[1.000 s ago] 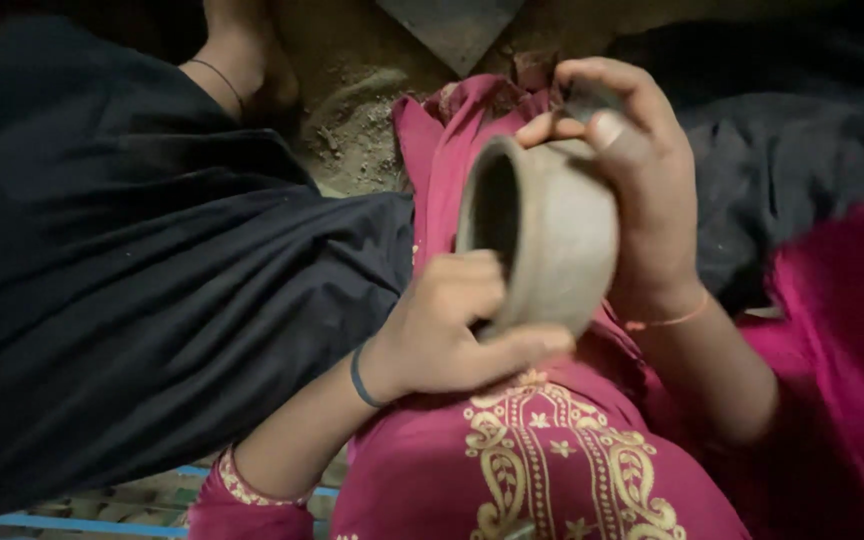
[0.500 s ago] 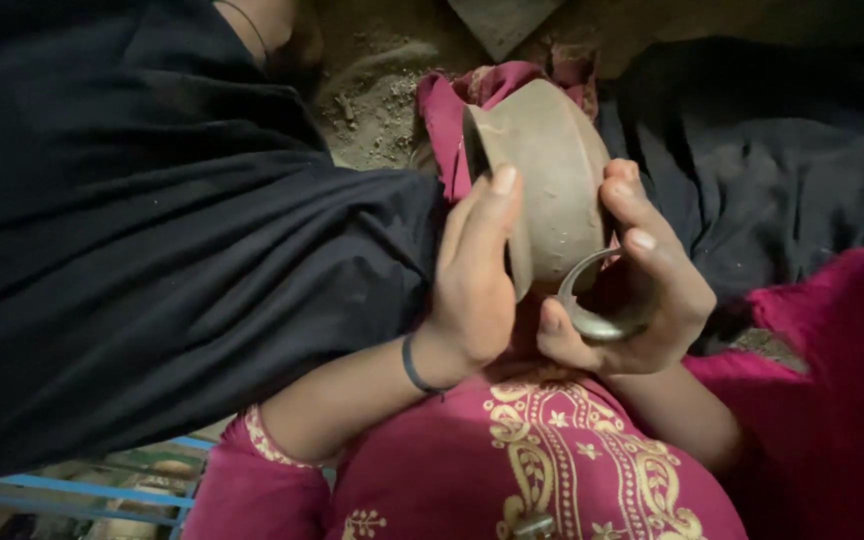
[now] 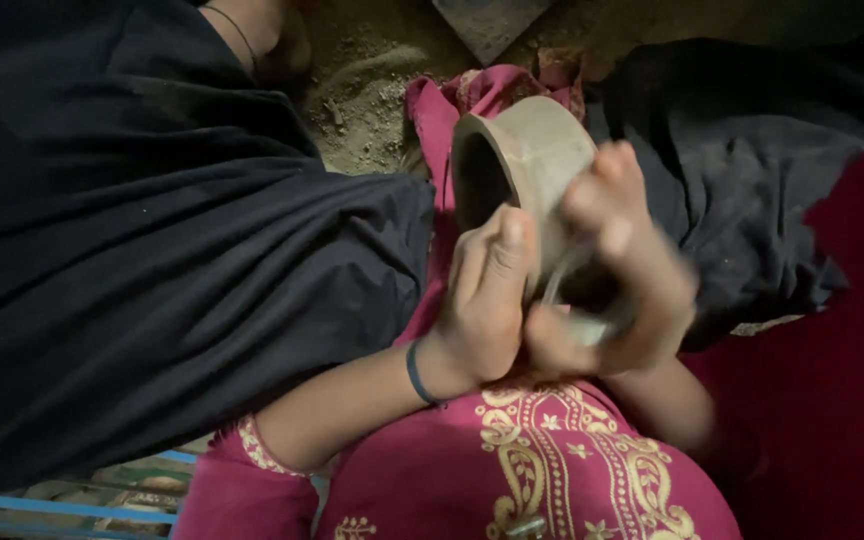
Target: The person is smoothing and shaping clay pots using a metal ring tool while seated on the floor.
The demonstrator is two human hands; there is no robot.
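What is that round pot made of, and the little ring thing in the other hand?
The pot looks like unfired clay: dull grey-brown, matte, with no shine or glaze, and a thick rim. The left hand steadies it. The ring in the right hand seems to be a thin loop, maybe metal, but it is blurred, so I cannot be sure.

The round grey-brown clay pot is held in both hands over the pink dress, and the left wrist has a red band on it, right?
Not quite. The head view shows the band on the left wrist is dark blue, not red. The rest holds: the left hand and right hand both hold the round grey-brown clay pot over the pink dress.
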